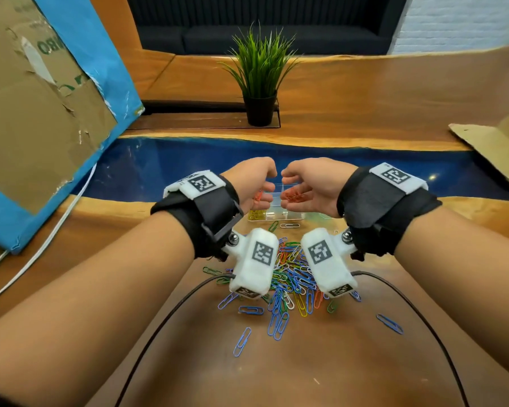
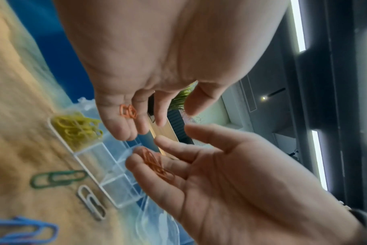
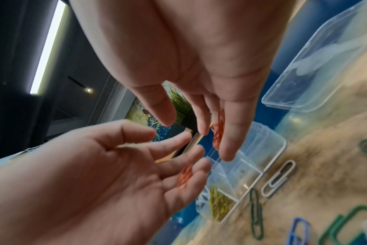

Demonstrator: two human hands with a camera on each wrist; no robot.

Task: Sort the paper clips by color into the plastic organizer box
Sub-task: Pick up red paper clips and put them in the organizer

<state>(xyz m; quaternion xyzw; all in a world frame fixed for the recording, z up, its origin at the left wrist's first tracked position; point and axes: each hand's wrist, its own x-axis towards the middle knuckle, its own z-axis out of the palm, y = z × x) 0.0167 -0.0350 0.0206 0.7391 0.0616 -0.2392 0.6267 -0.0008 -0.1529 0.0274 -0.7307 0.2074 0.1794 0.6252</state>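
Observation:
My two hands hover close together over the clear organizer box (image 1: 276, 219). The left hand (image 1: 256, 183) cups a few orange paper clips (image 1: 258, 196) in its curled fingers, which the left wrist view shows lying on the fingers (image 2: 128, 111). Opposite it, the right hand (image 1: 303, 186) cradles a larger bunch of orange clips (image 1: 294, 197) on curved fingers, thumb held apart. Yellow clips (image 2: 75, 131) fill the box's left compartment; the near compartments beside it look bare. A mixed pile of clips (image 1: 288, 274) lies nearer to me.
A green clip (image 1: 273, 226) and a white clip (image 1: 289, 225) lie just in front of the box. The clear lid (image 3: 325, 66) sits to the box's right. A potted plant (image 1: 259, 83) stands behind. Cardboard (image 1: 36, 113) leans at the left, and more lies at the right.

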